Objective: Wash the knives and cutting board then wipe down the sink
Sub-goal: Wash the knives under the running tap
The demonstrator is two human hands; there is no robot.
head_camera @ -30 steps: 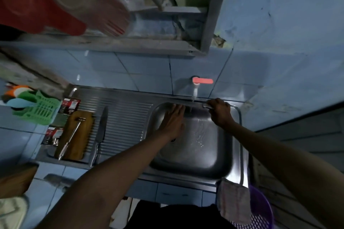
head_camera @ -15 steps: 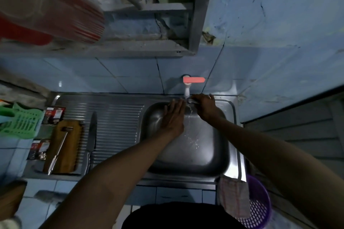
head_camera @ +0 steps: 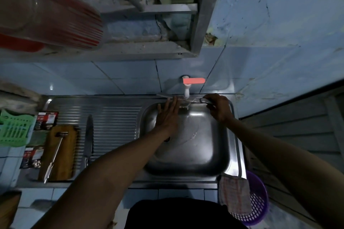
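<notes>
My right hand [head_camera: 218,107] is closed around the grey handle of a knife [head_camera: 164,95] held level along the sink's back rim, under the white tap [head_camera: 186,90] with its red lever. Water runs over the blade. My left hand [head_camera: 167,115] lies flat with straight fingers against the blade, over the steel sink basin [head_camera: 195,156]. A second, long knife [head_camera: 89,135] rests on the ribbed drainboard [head_camera: 115,126]. Left of it lies a wooden cutting board [head_camera: 68,154] with a metal utensil [head_camera: 55,154] on top.
A checked cloth [head_camera: 234,194] hangs over the sink's front right corner, above a purple basket [head_camera: 257,206]. A green basket [head_camera: 13,130] and small packets [head_camera: 46,120] sit at the far left. A shelf with red-striped plastic ware [head_camera: 55,18] juts out overhead.
Both hands have risen from inside the basin to its back rim. My right hand has shifted right with the knife, and my left fingers have slid up along the blade.
</notes>
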